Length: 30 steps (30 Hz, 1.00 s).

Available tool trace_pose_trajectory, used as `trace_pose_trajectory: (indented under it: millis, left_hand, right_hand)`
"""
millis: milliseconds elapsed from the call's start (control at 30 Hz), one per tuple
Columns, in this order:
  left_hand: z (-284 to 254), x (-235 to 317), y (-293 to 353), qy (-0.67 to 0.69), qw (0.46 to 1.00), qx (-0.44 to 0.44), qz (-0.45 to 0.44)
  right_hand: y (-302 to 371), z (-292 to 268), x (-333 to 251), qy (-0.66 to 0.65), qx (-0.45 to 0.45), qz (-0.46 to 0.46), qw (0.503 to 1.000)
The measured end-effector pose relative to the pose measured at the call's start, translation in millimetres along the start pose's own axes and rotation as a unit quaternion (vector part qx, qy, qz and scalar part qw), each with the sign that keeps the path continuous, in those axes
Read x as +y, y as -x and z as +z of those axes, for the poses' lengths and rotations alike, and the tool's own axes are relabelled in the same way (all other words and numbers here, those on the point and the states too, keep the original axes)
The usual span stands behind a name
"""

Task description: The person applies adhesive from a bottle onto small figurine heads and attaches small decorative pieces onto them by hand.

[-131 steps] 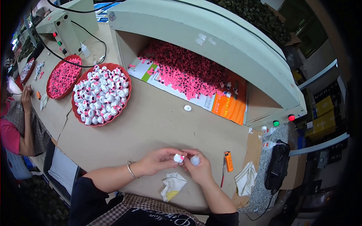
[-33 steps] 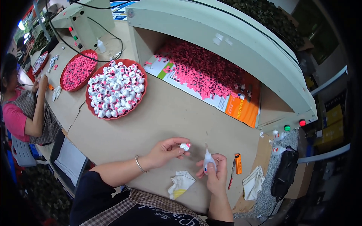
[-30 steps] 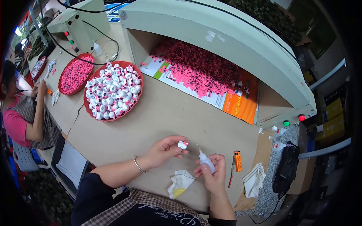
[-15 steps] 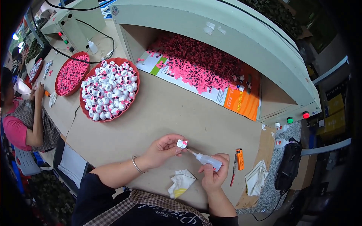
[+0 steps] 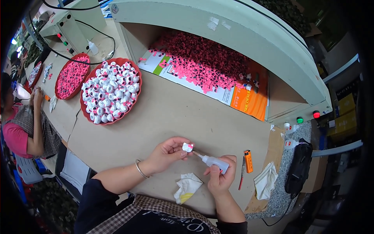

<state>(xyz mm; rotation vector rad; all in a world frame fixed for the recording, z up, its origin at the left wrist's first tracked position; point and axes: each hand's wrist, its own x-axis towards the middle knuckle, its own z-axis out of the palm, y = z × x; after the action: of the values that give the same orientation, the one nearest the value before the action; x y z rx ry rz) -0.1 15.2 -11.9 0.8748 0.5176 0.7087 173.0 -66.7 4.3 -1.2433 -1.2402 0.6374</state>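
Observation:
Between thumb and fingers, my left hand (image 5: 168,154) pinches a small white figurine head (image 5: 187,147) with a pink spot on it. My right hand (image 5: 223,175) is wrapped round a translucent squeeze bottle (image 5: 215,163) with a narrow nozzle. The bottle lies tilted, its tip at the lower right side of the figurine head; whether the two touch I cannot tell. Below the hands a crumpled white cloth (image 5: 187,188) with a yellow patch rests on the table. An orange lighter (image 5: 248,161) and a thin red-and-dark tool (image 5: 242,173) lie right of my right hand.
A red tray (image 5: 137,93) of white figurine heads stands at the left, beside another red tray (image 5: 57,92) of pink pieces. Ahead, a pale cabinet (image 5: 167,15) arches over a heap of pink pieces (image 5: 206,66). A folded cloth (image 5: 265,180) lies right. A co-worker (image 5: 29,128) sits far left.
Both hands keep nearly the same pose, with the bottle tip still by the figurine head. The whole view has shifted slightly.

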Motion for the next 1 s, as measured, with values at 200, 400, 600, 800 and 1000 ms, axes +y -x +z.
trace_pose_trajectory:
  millis: [200,400,600,800,1000]
  left_hand:
    - [1.5,1.1,0.8,0.002,1.000,0.003,-0.023]
    - [1.8,1.8,1.2,0.009,0.999,-0.013,-0.033]
    - [1.2,1.4,1.2,0.015,0.999,-0.006,-0.028]
    - [2.0,2.2,1.5,0.006,0.999,-0.005,-0.034]
    - [1.5,1.0,1.6,0.002,1.000,0.004,-0.028]
  right_hand:
    - [-0.2,1.6,1.0,0.007,0.008,-0.004,1.000]
    - [0.1,3.8,2.4,0.003,-0.008,-0.021,1.000]
    - [0.1,4.5,2.5,-0.009,-0.001,-0.018,1.000]
    - [-0.2,4.5,3.1,-0.017,-0.012,-0.014,1.000]
    - [1.0,1.2,3.3,0.017,-0.023,-0.026,0.999]
